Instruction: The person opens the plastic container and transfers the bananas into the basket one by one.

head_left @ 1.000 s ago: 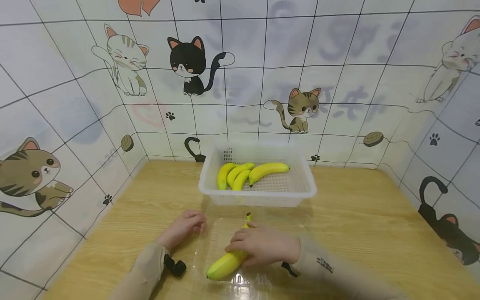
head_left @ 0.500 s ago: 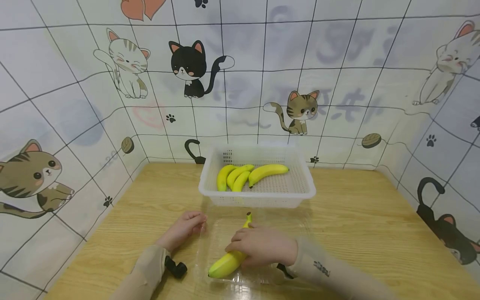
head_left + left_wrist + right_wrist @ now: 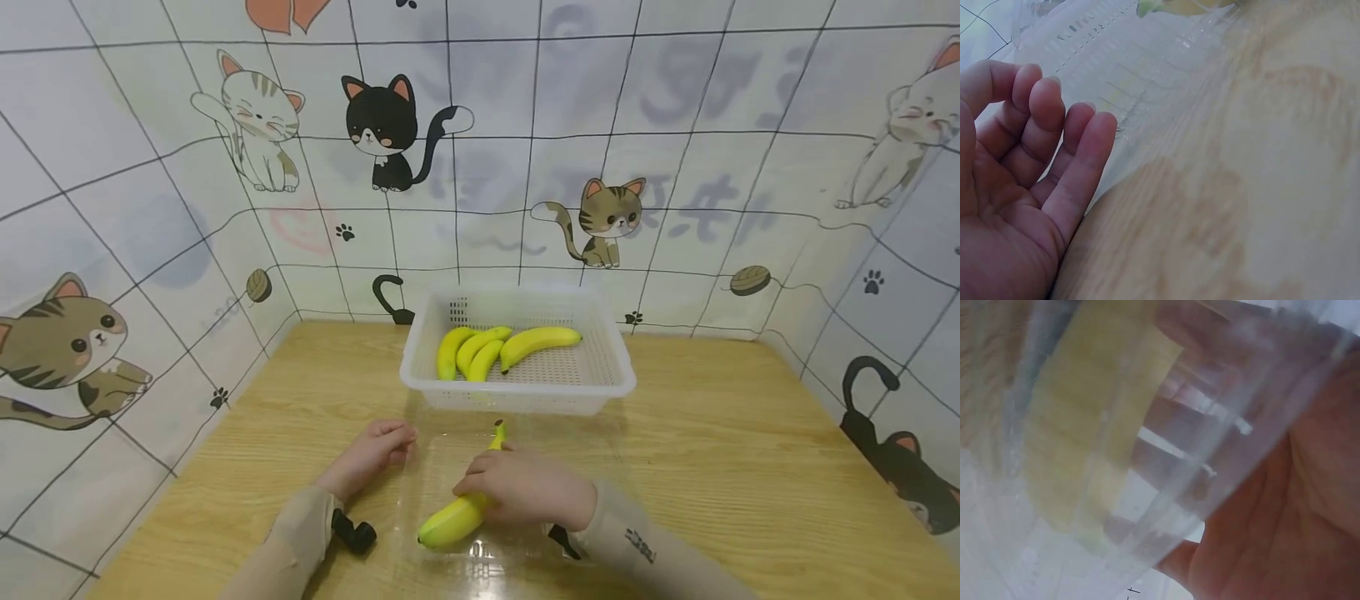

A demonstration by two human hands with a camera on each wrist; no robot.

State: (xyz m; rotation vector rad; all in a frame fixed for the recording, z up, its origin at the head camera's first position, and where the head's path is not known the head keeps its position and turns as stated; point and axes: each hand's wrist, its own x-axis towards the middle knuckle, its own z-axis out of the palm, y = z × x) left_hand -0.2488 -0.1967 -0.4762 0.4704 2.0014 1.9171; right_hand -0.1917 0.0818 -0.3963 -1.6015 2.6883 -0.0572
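A yellow banana with a greenish near end lies slantwise in a clear plastic tray on the table. My right hand comes from the right and grips its middle from above, fingers over the far side. In the right wrist view the tray's clear wall stands before the banana and the fingers; the palm faces the camera. Left of the tray, my left hand rests on the table. Its fingers are loosely curled with nothing in them, close to the tray's edge.
Behind the tray stands a white perforated basket with several bananas inside, mostly to its left. A wooden table runs to cat-patterned tile-print walls at the back and both sides.
The banana's near end has shifted slightly away from me while my right hand keeps its grip. My left hand has stayed in place; the head view has tilted slightly.
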